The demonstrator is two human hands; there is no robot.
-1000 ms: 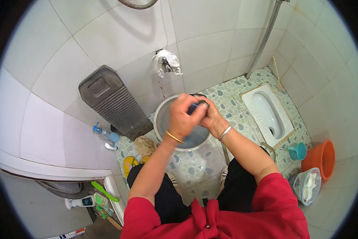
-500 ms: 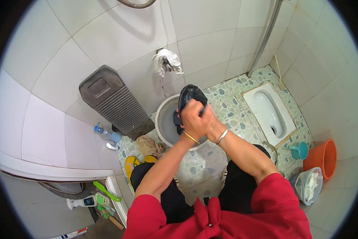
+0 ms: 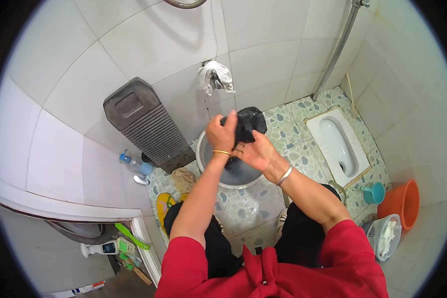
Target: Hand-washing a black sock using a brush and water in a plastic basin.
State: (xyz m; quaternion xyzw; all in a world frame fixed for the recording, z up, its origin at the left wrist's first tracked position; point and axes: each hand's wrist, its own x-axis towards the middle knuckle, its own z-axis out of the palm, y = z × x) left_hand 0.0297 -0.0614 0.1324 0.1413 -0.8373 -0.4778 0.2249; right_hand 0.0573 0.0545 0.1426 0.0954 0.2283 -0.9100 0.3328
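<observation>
A bunched, wet black cloth (image 3: 250,124) is held up over the far right rim of a round metal basin (image 3: 241,186). My left hand (image 3: 221,133) is closed on the cloth's left end, its thumb pointing up. Just below the cloth, my right hand (image 3: 259,153) is turned palm up with its fingers stretched toward my left wrist. Its thumb touches the cloth's lower edge, and the palm is bare. Cloudy grey water fills the basin, with something dark in it under my hands. My forearms hide part of the near rim.
A dark ribbed washboard (image 3: 156,124) leans on the wall at left, beside a blue-topped bottle (image 3: 134,164) and a beige cloth (image 3: 183,179). At right are a squat toilet (image 3: 338,144), teal dipper (image 3: 374,193), orange bucket (image 3: 400,203) and waste bin (image 3: 386,238). A white cloth (image 3: 216,77) covers the tap.
My hands have come apart from their clasp around the black cloth. The left has moved left, still gripping it. The right has turned palm up with its fingers straightened.
</observation>
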